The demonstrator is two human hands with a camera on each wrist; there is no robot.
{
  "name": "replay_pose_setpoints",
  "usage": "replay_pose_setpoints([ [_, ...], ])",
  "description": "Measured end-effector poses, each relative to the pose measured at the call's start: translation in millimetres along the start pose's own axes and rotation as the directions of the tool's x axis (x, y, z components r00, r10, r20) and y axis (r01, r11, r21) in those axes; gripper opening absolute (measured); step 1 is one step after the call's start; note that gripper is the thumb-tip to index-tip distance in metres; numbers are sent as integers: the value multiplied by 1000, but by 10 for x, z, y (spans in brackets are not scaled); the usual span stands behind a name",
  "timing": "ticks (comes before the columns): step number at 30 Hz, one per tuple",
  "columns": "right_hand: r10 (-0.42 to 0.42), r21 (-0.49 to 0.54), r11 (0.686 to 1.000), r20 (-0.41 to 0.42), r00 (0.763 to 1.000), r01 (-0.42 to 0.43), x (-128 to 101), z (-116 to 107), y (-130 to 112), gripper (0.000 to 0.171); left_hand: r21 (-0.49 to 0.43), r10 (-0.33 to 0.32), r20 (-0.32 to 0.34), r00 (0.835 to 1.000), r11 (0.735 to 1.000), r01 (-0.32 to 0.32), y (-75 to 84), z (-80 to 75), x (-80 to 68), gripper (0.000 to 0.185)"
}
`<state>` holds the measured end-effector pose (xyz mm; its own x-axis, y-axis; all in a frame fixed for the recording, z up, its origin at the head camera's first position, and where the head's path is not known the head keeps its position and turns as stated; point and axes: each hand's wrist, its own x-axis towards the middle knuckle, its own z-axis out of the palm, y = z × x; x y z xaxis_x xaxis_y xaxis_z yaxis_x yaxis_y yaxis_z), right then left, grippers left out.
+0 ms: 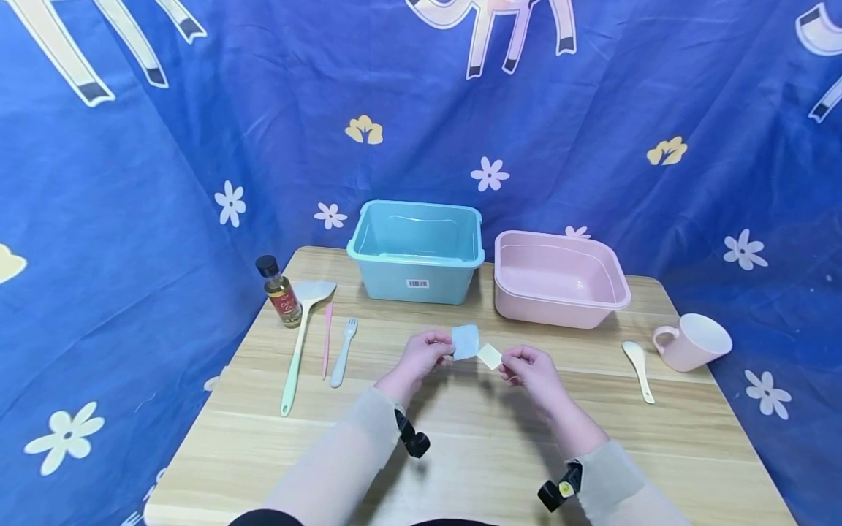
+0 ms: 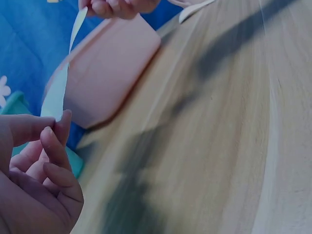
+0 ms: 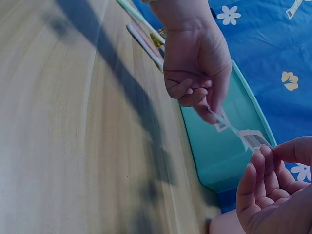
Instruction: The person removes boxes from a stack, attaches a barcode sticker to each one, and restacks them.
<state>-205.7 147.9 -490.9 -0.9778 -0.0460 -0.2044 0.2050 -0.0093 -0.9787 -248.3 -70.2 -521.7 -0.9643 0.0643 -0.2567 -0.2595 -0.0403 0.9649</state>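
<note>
Over the middle of the table, my left hand (image 1: 423, 356) pinches a light blue square sheet (image 1: 465, 342) between thumb and fingers by its near left edge. Facing it, my right hand (image 1: 531, 371) pinches a smaller pale yellow square (image 1: 490, 356) by its right corner. The two pieces meet corner to edge in the head view. Seen from the right wrist, the small square (image 3: 254, 140) shows grey stripes on its other face. Both sheets look thin and flat, held up above the wood, with the hands' shadows below them.
Behind the hands stand a teal bin (image 1: 417, 281) and a pink basin (image 1: 559, 310). To the left lie a spatula (image 1: 299, 358), a pink knife (image 1: 327, 340) and a blue fork (image 1: 343, 358), near an oil bottle (image 1: 284, 299). A spoon (image 1: 638, 369) and a mug (image 1: 693, 343) are at right.
</note>
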Motion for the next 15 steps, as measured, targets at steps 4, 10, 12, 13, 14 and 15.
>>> replay_pose_setpoints([
  [4,7,-21,1000,3,1000,-7,-16,-11,10,7,18,-35,21,999,999,34,-65,-10,52,13],
  [10,16,-25,1000,-10,1000,-16,-25,-21,46,6,15,-33,36,999,999,33,-86,-11,80,19],
  [12,16,-25,1000,-21,1000,-16,-21,-24,59,5,8,-38,24,999,999,38,-92,-9,85,17],
  [13,15,-26,1000,-26,1000,-16,-20,-25,63,5,4,-39,12,999,999,39,-94,-8,87,16],
  [14,14,-27,1000,-31,999,-15,-18,-27,65,6,0,-41,0,999,999,41,-98,-5,90,15],
  [15,12,-29,999,-35,999,-13,-17,-30,66,6,-3,-44,-13,999,999,44,-102,-3,92,13],
])
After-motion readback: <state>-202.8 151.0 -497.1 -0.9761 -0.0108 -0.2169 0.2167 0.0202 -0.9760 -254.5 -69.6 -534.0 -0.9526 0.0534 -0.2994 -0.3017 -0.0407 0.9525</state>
